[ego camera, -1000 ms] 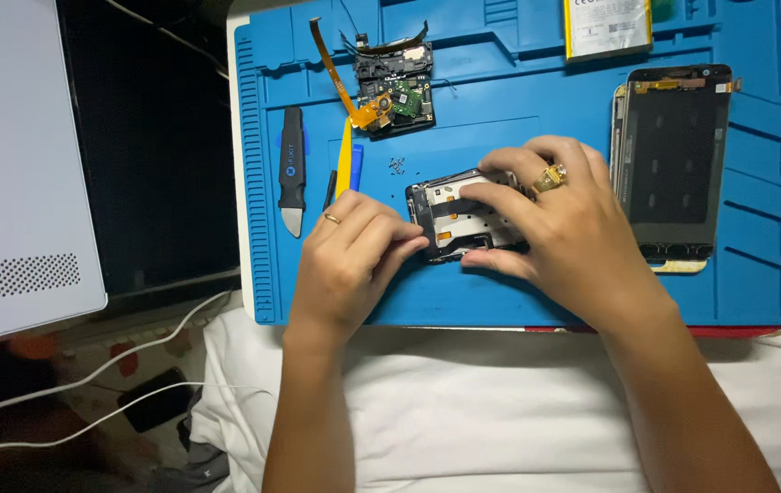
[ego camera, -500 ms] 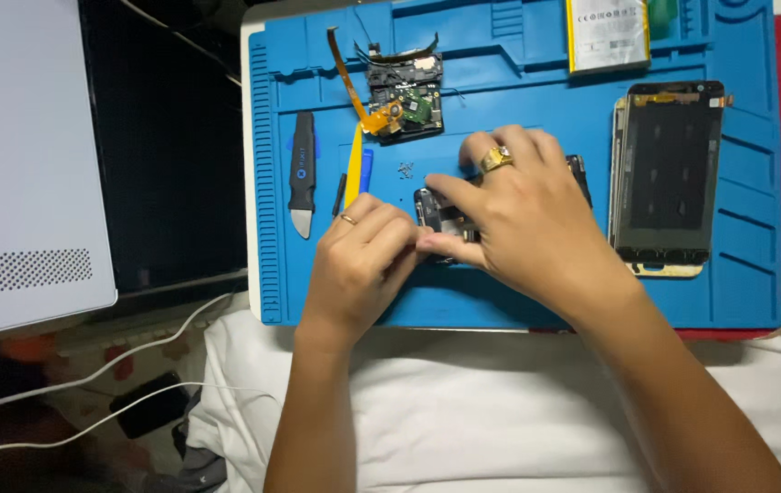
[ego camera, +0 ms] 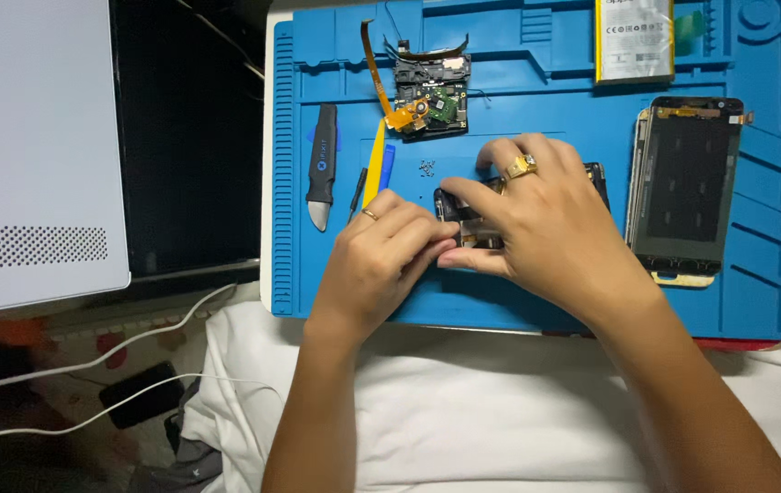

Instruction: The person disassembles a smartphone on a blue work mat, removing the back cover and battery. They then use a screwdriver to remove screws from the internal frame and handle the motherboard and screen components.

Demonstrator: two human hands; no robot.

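Hands: right hand [ego camera: 536,228] arches, gripping phone frame [ego camera: 463,215]; left hand [ego camera: 386,256] curls, pinching its edge.

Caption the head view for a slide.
Both hands, left and right, work on an opened phone body on a blue mat.

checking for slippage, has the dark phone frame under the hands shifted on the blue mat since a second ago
Cannot tell; the camera moved, and against the grey pry tool the dark phone frame sits about where it did.

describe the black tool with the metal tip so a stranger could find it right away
Start at the blue work mat and go to its left edge. The black pry tool lies there upright, left of the yellow and blue picks. It alone has a thick black handle and a flat silver tip.
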